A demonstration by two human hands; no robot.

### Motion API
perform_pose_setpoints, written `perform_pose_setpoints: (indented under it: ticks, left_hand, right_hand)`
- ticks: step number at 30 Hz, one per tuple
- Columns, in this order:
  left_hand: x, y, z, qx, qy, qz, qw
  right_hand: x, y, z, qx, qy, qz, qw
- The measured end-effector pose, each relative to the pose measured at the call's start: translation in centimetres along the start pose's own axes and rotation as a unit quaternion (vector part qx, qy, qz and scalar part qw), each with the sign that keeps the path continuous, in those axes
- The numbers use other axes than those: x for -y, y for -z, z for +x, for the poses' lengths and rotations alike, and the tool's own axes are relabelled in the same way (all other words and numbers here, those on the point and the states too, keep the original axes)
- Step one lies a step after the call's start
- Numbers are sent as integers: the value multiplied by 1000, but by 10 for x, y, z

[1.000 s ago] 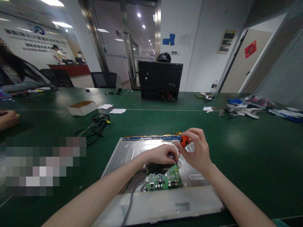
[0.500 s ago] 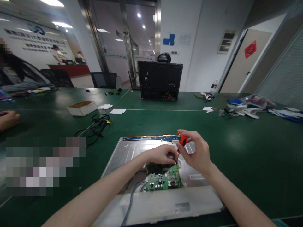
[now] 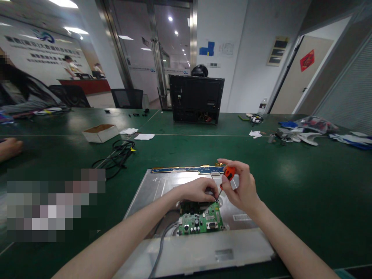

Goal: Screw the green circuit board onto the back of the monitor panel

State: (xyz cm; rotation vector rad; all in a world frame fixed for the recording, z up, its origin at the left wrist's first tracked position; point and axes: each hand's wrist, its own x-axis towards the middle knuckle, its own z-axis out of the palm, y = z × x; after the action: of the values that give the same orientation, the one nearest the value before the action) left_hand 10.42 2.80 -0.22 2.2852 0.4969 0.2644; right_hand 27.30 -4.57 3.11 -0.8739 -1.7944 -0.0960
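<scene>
1. The right hand (image 3: pixel 242 190) closes its grip on a small screwdriver (image 3: pixel 226 177) with an orange handle, pinched between thumb and fingers. The tool leans, handle up and to the right, so its thin shaft slants down to the top right corner of the green circuit board (image 3: pixel 202 221); the tilt seems to keep the handle out of the line of sight.

2. The left hand (image 3: pixel 197 190) rests on the upper edge of the same board, fingers curled close together just beside the screwdriver tip, apparently to steady the board or a small part there. Whether it pinches anything cannot be told.

3. The board lies in a recess of a flat silver metal panel (image 3: pixel 151 186), which rests on the green bench (image 3: pixel 305 186) directly before the person. A grey cable (image 3: pixel 161 242) leaves the board's left side and runs toward the near edge.

4. Farther off on the bench sit a coil of black cable (image 3: pixel 119 153), an open cardboard box (image 3: pixel 100 132) and an upright black computer case (image 3: pixel 197 99). Another person's hand (image 3: pixel 8 147) rests at the far left.
</scene>
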Motion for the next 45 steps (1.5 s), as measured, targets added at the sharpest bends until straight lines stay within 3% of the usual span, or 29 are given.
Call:
perform_pose_setpoints:
  ticks: [4,11,18,27,33,40,45]
  left_hand:
    - [0,0,1,2,-3,-2,1000]
    - [1,0,1,-2,2,2,1000]
    - [1,0,1,-2,4,5,1000]
    - [0,0,0,-1,3,9,1000]
    - [2,-1,0,-2,6,12,1000]
    - [2,0,0,-2,6,16,1000]
    - [0,0,0,-10,6,15,1000]
  right_hand:
    - [0,4,2,19,16,16,1000]
    - [-2,0,4,-7,36,-33,999]
    - [0,1,4,24,20,-36,999]
    - [-6,-5,-1,-27,3,-20,999]
    - [-4,-6,-3,-12,-29,0,1000]
    - [-3,-2,2,-9,27,-33,999]
    - [-1,-1,3,-7,24,-59,998]
